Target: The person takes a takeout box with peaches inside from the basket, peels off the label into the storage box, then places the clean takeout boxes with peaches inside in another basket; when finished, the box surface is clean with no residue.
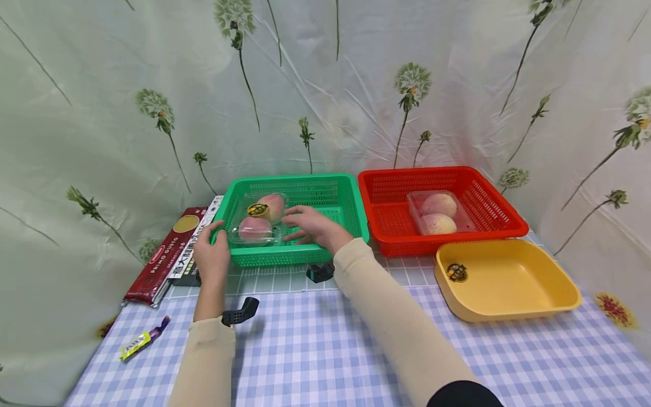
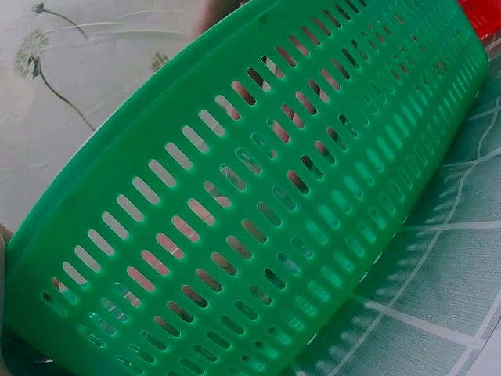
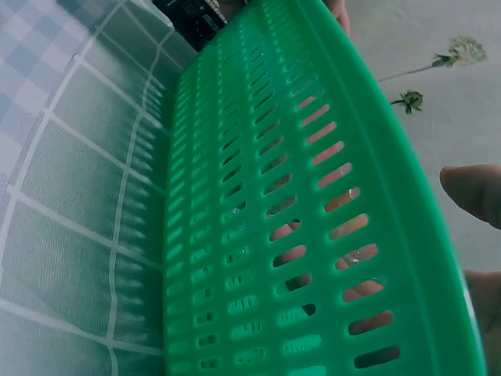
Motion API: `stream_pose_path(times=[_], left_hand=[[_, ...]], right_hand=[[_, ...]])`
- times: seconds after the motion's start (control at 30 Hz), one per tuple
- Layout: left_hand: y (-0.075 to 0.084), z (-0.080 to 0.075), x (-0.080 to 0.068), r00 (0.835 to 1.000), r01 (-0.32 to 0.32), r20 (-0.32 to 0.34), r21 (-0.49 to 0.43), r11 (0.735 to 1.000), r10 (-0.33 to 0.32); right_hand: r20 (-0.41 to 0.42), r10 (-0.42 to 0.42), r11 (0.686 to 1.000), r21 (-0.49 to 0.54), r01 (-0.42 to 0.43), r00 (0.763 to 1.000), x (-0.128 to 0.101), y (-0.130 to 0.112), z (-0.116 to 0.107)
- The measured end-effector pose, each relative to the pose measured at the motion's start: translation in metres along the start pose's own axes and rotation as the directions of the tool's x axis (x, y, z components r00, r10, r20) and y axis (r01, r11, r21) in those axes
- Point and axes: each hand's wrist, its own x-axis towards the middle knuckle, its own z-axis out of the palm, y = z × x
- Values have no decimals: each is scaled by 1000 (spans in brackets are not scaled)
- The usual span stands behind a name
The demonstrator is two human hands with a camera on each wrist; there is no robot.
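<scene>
A green slotted basket (image 1: 335, 198) stands mid-table and holds a clear clamshell (image 1: 256, 221) with two peaches. My left hand (image 1: 211, 257) sits at the basket's front left corner, thumb up against the rim beside the clamshell. Its fingers are hidden behind the back of the hand. My right hand (image 1: 311, 226) lies inside the basket, fingers spread and fairly straight, tips at the clamshell's right edge. The left wrist view is filled by the basket's outer wall (image 2: 258, 204). In the right wrist view a fingertip (image 3: 476, 192) shows above the basket rim (image 3: 376, 157).
A red basket (image 1: 386, 209) with a second peach clamshell (image 1: 438, 213) stands to the right. A yellow tray (image 1: 508, 280) lies in front of it. Pasta packets (image 1: 170, 251) lie left of the green basket, a small wrapper (image 1: 142, 339) near the table's left edge. A flowered curtain hangs behind.
</scene>
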Motion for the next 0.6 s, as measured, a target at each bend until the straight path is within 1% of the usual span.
stream_pose_path(times=[0.13, 0.23, 0.3, 0.4, 0.47, 0.6], left_hand=[[0, -1, 1, 1000, 4, 0, 7, 1000, -4], [1, -1, 1, 1000, 9, 4, 7, 1000, -9], [1, -1, 0, 1000, 10, 5, 0, 1000, -10], [1, -1, 0, 1000, 6, 8, -11, 1000, -6], [1, 0, 0, 1000, 2, 6, -15, 1000, -2], [0, 1, 0, 1000, -2, 2, -18, 1000, 2]], right_hand=[[1, 19, 995, 97, -19, 1000, 2, 1, -1], [5, 23, 983, 183, -23, 1000, 3, 2, -2], [-12, 18, 978, 209, -15, 1000, 4, 4, -3], [-52, 13, 983, 186, -3, 999, 2, 4, -5], [-86, 8, 990, 140, 4, 996, 2, 4, -6], [-120, -2, 998, 57, 9, 993, 0, 4, -7]])
